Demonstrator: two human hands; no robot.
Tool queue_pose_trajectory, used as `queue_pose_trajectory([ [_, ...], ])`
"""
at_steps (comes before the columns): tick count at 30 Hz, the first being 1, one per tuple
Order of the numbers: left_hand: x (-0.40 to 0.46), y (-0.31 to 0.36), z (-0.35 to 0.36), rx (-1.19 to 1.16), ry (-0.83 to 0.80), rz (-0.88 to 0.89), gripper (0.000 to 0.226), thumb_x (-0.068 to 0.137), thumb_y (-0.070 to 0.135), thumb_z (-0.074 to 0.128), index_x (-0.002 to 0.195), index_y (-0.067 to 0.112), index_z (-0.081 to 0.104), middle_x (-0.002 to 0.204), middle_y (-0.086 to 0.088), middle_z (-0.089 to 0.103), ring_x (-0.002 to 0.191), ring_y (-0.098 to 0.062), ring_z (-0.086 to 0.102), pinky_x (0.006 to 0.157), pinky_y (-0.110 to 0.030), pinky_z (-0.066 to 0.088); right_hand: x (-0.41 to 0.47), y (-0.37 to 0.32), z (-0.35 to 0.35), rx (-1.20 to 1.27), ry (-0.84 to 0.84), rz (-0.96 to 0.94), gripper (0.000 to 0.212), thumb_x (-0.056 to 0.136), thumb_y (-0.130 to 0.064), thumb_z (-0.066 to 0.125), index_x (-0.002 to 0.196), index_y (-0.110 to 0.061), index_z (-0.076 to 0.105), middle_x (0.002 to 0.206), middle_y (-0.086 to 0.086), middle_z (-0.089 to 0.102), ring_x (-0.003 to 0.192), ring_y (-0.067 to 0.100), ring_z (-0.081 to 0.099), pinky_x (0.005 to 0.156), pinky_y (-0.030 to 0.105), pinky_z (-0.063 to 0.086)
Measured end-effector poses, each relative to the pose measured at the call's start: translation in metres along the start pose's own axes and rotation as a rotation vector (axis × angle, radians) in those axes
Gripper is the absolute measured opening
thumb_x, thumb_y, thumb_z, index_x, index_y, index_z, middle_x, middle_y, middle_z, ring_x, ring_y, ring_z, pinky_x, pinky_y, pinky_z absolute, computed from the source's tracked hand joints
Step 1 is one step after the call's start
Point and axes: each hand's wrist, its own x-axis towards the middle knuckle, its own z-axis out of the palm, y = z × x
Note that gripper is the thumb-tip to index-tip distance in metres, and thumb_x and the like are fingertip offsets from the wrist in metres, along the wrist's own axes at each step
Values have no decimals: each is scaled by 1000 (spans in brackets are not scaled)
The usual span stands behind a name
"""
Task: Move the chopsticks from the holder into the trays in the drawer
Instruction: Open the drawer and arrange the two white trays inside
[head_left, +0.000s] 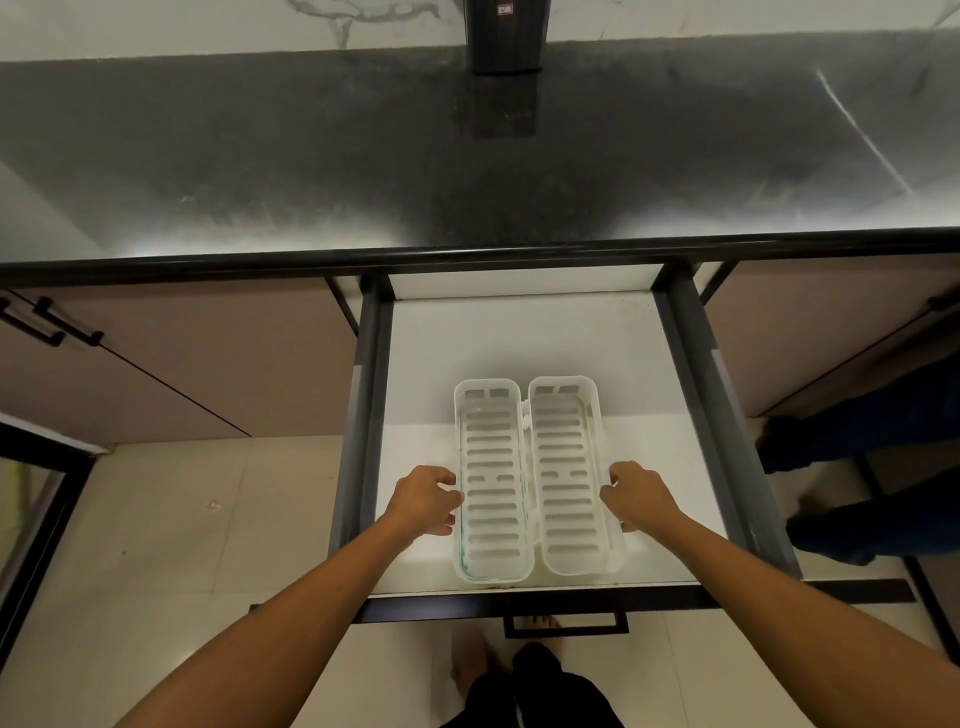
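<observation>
- The desk runs dark and glossy across the top; a black holder stands at its far edge, cut off by the frame, so you cannot tell whether chopsticks are in it.
- The drawer is pulled fully out below the desk, its white floor bare but for the trays.
- Two white slotted trays sit side by side, touching, near the drawer front. Both are empty.
- Your left hand has its grip curled on the left tray's outer wall; your right hand pinches the right tray's outer wall.
- Risks, as I judge them: squeeze unevenly and the light trays may ride up over each other or skew; leave them crooked and the long chopsticks may catch the rims.
- Another person's legs stand just beside the drawer's right rail; a bump could jolt it.
</observation>
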Motion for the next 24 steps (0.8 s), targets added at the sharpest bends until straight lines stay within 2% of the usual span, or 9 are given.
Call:
queue_pose_trajectory([
  [3,-3,-2,-2,-1,-23,-2,39,88,15,64,126,11,55,107,-11,67,81,-21,71,56,-23,56,-4,4,3,-24,12,-2,11,90,-15,47,85,-5,50,81,9,56,55,17,55,53,23,49],
  [8,-5,0,-3,-2,-36,1,39,88,14,65,125,11,54,106,-12,67,80,-21,70,58,-23,57,-10,3,4,-41,29,-17,15,91,-19,48,82,-7,49,80,7,57,62,20,58,68,33,56],
  [12,-7,-1,-5,-28,-57,-11,43,86,23,68,124,10,54,107,-12,66,78,-20,71,59,-25,59,-13,3,5,4,33,7,15,91,-20,49,90,-5,52,88,8,57,67,19,57,69,37,59],
  [14,-10,1,-10,-13,-39,-13,48,85,31,68,126,10,52,109,-10,62,81,-20,70,62,-26,59,-16,2,2,15,-1,55,33,94,-29,48,117,-5,52,112,12,57,88,24,61,77,35,57],
  [15,-12,4,-14,3,-17,-5,51,85,35,67,126,10,51,109,-9,60,84,-21,70,64,-27,59,-17,0,-1,-11,9,74,48,95,-36,46,132,-5,44,128,13,54,105,27,59,85,35,54],
  [17,-14,14,-26,44,38,40,51,87,41,63,126,10,51,107,-8,59,88,-22,68,67,-28,59,-18,-5,-12,-62,80,65,61,96,-45,41,143,-7,33,142,13,47,124,31,51,99,38,46],
  [19,-14,33,-46,67,103,118,44,88,42,60,118,10,57,102,-9,64,84,-21,68,68,-31,60,-16,-19,-34,-57,165,31,59,97,-48,38,141,-9,35,140,14,49,125,32,51,100,40,43],
  [21,-16,61,-71,86,172,205,39,88,44,58,100,8,64,95,-9,68,81,-22,67,73,-37,60,-13,-41,-65,-14,238,-17,56,97,-48,36,136,-9,40,134,17,54,120,34,53,96,39,44],
  [24,-20,113,-111,147,255,331,37,91,46,52,101,14,67,100,-3,67,92,-19,62,79,-28,48,-5,-80,-116,60,327,-91,55,97,-47,36,135,-7,44,133,19,54,120,36,52,93,38,42],
])
